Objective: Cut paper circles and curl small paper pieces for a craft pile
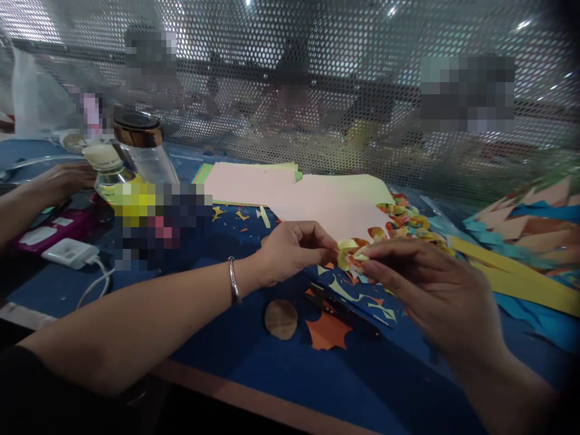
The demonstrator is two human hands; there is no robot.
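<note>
My left hand [296, 249], with a silver bangle on the wrist, pinches the left edge of a small flower-like piece of curled yellow and orange paper [347, 254]. On its other side, my right hand [430, 290] grips a pale yellow bit of the same piece between thumb and fingertips. Beneath the hands lies a dark, slim tool [344, 308], its kind unclear. Nearer me are a round tan disc [281, 319] and an orange paper offcut [328, 331] with curved-in edges. Behind the hands, pale pink and green paper sheets [312, 196] lie stacked.
Curled paper pieces [410, 220] are heaped behind my right hand; folded coloured paper [534, 223] lies at right. A bottle of yellow liquid [106, 172], a clear jar [147, 151] and a white charger [70, 252] stand left. Another person's hand [63, 181] is there. Perforated metal [272, 78] rises behind.
</note>
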